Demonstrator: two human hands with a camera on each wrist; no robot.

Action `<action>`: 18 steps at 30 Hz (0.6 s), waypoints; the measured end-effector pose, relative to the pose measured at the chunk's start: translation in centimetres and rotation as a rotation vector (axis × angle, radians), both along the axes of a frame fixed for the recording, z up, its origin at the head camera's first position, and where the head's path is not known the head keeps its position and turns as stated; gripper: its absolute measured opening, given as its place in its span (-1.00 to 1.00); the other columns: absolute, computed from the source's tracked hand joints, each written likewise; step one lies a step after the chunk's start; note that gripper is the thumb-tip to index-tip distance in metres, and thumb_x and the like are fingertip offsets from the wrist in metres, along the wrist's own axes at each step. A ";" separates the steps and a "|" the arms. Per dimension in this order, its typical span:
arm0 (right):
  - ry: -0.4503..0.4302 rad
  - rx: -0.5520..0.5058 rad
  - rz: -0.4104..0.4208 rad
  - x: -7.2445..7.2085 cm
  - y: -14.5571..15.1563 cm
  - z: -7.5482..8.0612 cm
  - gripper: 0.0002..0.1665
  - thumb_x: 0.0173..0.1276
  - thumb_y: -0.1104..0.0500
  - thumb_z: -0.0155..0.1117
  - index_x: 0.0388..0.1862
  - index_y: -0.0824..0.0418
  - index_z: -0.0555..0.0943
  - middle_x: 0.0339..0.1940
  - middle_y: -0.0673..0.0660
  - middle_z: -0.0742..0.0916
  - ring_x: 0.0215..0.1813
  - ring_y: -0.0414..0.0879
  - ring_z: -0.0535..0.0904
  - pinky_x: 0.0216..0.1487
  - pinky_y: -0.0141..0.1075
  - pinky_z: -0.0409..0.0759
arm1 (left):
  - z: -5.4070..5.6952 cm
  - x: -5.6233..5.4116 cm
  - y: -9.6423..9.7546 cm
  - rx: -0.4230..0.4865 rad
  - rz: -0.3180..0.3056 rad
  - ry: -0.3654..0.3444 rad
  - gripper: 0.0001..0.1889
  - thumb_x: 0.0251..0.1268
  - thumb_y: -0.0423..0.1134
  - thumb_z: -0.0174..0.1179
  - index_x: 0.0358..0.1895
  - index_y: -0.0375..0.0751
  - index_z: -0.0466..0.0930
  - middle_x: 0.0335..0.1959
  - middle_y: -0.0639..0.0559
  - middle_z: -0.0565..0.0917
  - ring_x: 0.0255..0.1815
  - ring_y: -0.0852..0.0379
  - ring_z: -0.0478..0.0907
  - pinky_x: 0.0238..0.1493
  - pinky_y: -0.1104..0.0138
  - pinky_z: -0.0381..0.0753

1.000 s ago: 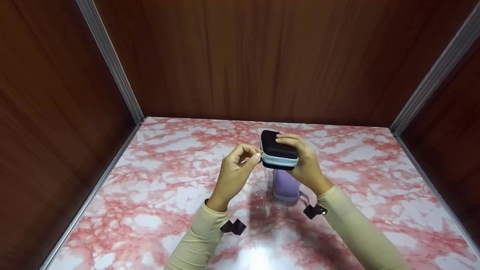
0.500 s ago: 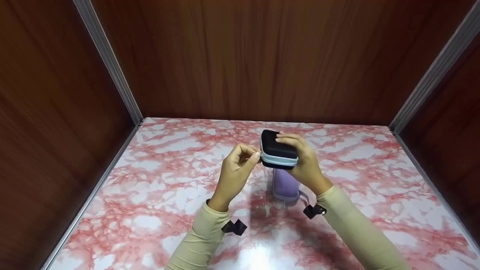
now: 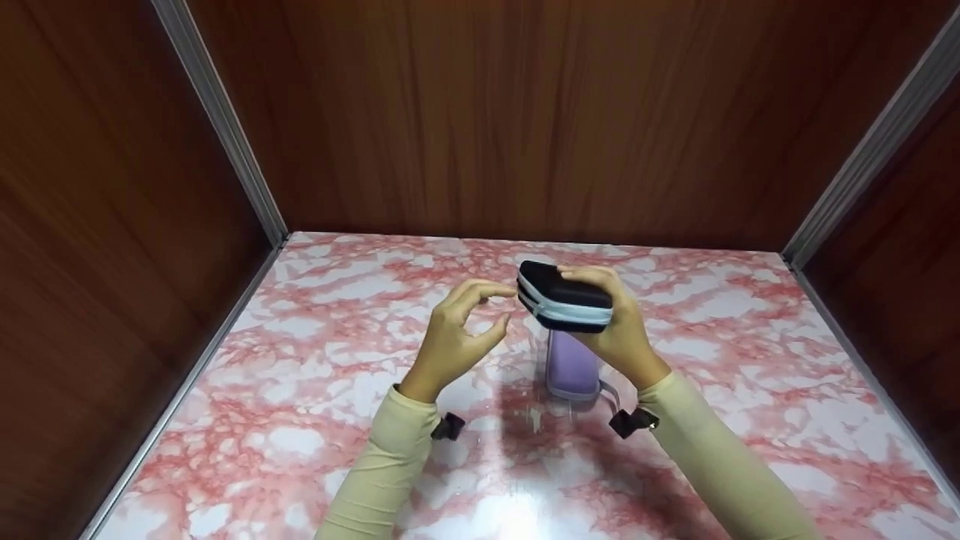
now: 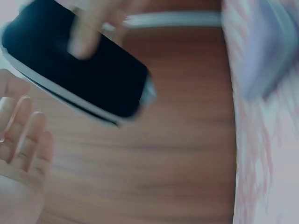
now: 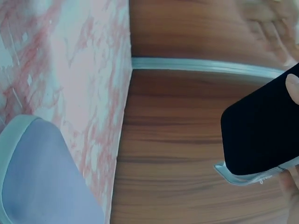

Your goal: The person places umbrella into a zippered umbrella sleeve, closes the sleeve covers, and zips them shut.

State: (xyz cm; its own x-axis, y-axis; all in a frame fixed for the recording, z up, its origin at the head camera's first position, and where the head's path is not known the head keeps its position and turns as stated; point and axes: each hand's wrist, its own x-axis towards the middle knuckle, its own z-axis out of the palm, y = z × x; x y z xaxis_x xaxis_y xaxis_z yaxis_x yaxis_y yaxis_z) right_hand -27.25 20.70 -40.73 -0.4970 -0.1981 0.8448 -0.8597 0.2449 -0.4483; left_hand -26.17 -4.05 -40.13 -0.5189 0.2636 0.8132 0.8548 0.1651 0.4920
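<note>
A black zip case (image 3: 574, 291) with a light blue zipper band (image 3: 576, 313) is held above the table, slightly tilted. My right hand (image 3: 621, 322) grips it from the right, fingers over the top. My left hand (image 3: 454, 334) is just left of the case, with thumb and fingers spread and nothing between them. One left fingertip lies close to the case's corner; whether it touches, I cannot tell. In the left wrist view, the relaxed left fingers (image 4: 28, 140) show beside the black case (image 4: 79, 65). The zipper looks closed along the visible sides.
A purple case (image 3: 572, 367) with a grey edge and a wrist strap (image 3: 610, 391) lies on the table beneath the black case, partly hidden by it. The red and white marbled table (image 3: 300, 360) is bordered by brown wood-look panels (image 3: 495, 120) with metal corner strips.
My left thumb and fingers, pinched at the case's left corner before, have parted and drawn back left. The black case has turned and shifted slightly right in my right hand.
</note>
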 end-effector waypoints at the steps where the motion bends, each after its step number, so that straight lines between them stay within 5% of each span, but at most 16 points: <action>1: -0.014 -0.017 0.022 0.1 0.0 0.1 -0.24 -0.16 0.53 0.62 0.11 0.33 0.58 0.15 0.27 0.66 0.22 0.06 0.54 0.28 -0.17 0.45 | -0.1 -0.3 -0.1 -0.022 0.031 0.025 -0.63 0.18 -0.45 0.38 0.07 -0.16 0.66 0.01 0.11 0.65 0.07 0.13 0.56 0.07 0.18 0.55; 6: -0.063 -0.084 0.172 1.3 -0.7 1.3 -0.29 -0.14 0.64 0.54 0.08 0.48 0.52 0.10 0.45 0.64 0.21 0.02 0.58 0.23 -0.22 0.51 | -0.5 -1.5 -0.4 -0.133 0.100 0.101 -0.47 0.13 -0.34 0.46 0.22 -0.16 0.57 0.13 0.06 0.59 0.19 0.11 0.48 0.23 0.21 0.44; 11: -0.061 -0.105 0.207 2.1 -1.1 2.0 -0.31 -0.13 0.58 0.59 0.03 0.52 0.50 0.07 0.38 0.67 0.18 0.00 0.59 0.21 -0.24 0.52 | -0.6 -2.3 -0.1 -0.259 0.168 0.121 -0.23 0.03 -0.19 0.56 0.38 -0.08 0.44 0.24 0.01 0.51 0.26 0.09 0.42 0.33 0.22 0.34; 18: -0.100 -0.138 0.253 2.2 -1.4 2.0 -0.18 -0.31 0.73 0.54 0.05 0.52 0.49 0.04 0.45 0.65 0.16 -0.01 0.61 0.19 -0.25 0.54 | -0.7 -2.5 0.1 -0.244 0.166 0.089 -0.23 0.01 -0.11 0.58 0.36 -0.10 0.48 0.25 0.05 0.55 0.28 0.16 0.44 0.35 0.24 0.32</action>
State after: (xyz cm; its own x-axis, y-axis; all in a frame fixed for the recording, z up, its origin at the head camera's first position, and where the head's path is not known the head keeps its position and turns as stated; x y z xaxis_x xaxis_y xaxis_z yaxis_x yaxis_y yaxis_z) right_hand -25.02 19.26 -38.73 -0.5285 -0.2133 0.8217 -0.8355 -0.0407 -0.5480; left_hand -28.68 -3.91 -40.84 -0.5012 0.3741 0.7803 0.8440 0.4102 0.3454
